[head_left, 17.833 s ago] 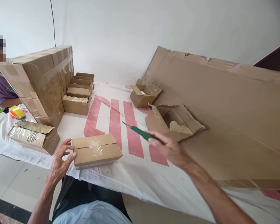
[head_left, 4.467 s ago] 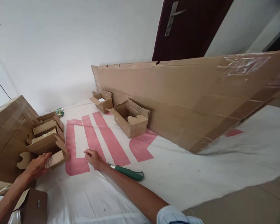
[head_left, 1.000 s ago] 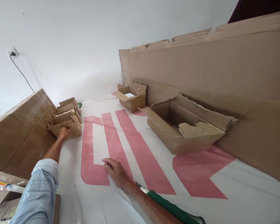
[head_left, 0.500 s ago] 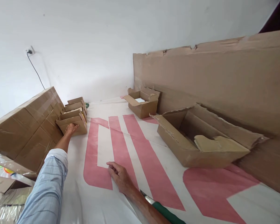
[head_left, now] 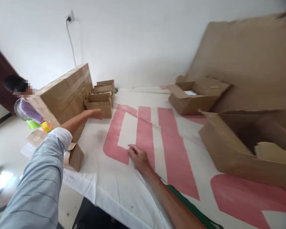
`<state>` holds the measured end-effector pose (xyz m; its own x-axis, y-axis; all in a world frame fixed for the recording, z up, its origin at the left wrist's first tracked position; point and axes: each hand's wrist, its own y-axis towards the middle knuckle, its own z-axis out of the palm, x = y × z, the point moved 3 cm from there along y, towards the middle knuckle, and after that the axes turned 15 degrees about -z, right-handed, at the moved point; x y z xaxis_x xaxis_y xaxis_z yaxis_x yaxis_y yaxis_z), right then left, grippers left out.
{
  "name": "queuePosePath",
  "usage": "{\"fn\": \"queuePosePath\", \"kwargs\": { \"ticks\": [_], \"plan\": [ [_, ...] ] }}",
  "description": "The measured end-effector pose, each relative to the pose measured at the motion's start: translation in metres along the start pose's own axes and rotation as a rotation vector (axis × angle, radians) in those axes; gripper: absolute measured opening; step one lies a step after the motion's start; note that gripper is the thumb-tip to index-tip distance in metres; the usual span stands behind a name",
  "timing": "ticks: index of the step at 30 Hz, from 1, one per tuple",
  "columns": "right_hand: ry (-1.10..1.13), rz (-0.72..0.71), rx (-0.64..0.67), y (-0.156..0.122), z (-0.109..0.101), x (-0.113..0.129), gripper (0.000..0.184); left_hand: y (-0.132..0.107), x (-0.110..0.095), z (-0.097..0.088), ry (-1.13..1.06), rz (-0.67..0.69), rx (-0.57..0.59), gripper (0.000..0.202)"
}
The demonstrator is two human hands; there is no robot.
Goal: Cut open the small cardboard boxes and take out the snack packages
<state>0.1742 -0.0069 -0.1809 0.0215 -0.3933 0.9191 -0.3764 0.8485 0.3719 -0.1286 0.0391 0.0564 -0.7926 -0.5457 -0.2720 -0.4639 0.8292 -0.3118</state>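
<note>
My left hand [head_left: 95,113] reaches far out, fingers stretched flat, touching the lower front of the nearest small open cardboard box [head_left: 98,105]. That box is the front one in a short row beside the taped cartons. My right hand [head_left: 138,157] rests on the white cloth [head_left: 109,181] at the edge of a red printed shape. Its fingers are curled under and hold nothing. A green-handled knife [head_left: 193,210] lies on the cloth under my right forearm, mostly hidden.
Large taped cartons [head_left: 64,90] are stacked at the left. An open box [head_left: 193,101] and a big torn open box [head_left: 240,156] stand at the right before a leaning cardboard sheet [head_left: 248,54]. Another small box [head_left: 73,156] lies at the table's left edge. A person [head_left: 23,101] sits beyond.
The view has swung left, bringing the other person and the table's left edge into sight. My left hand stays at the front small box; my right hand has not moved on the cloth.
</note>
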Motion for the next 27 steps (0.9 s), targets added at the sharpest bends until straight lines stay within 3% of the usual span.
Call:
{"fn": "queuePosePath", "kwargs": {
  "ticks": [3, 7, 10, 13, 17, 20, 23, 27],
  "plan": [
    [-0.03, 0.009, 0.021, -0.005, 0.0, -0.007, 0.055, -0.05, 0.014, -0.014, -0.037, 0.055, 0.123, 0.041],
    [-0.081, -0.012, 0.031, -0.009, 0.0, -0.007, 0.055, -0.151, 0.042, -0.039, 0.0, 0.202, 0.167, 0.039],
    [-0.126, -0.037, 0.039, -0.009, 0.0, -0.004, 0.054, -0.225, 0.089, -0.054, -0.008, 0.142, 0.064, 0.037],
    [-0.167, -0.058, 0.058, -0.01, 0.001, -0.001, 0.053, -0.274, 0.153, -0.056, 0.025, 0.042, -0.133, 0.037],
    [-0.212, -0.081, 0.083, -0.012, 0.002, 0.001, 0.053, -0.301, 0.237, -0.028, 0.092, -0.238, -0.492, 0.037],
    [-0.243, -0.097, 0.102, -0.011, 0.002, 0.001, 0.055, -0.307, 0.277, 0.009, -0.027, -0.426, -0.555, 0.046],
    [-0.273, -0.114, 0.12, -0.01, 0.003, 0.003, 0.055, -0.306, 0.29, 0.04, -0.125, -0.43, -0.551, 0.05],
    [-0.304, -0.135, 0.16, -0.015, 0.003, 0.012, 0.053, -0.306, 0.286, 0.065, -0.305, -0.377, -0.668, 0.051]
  ]
}}
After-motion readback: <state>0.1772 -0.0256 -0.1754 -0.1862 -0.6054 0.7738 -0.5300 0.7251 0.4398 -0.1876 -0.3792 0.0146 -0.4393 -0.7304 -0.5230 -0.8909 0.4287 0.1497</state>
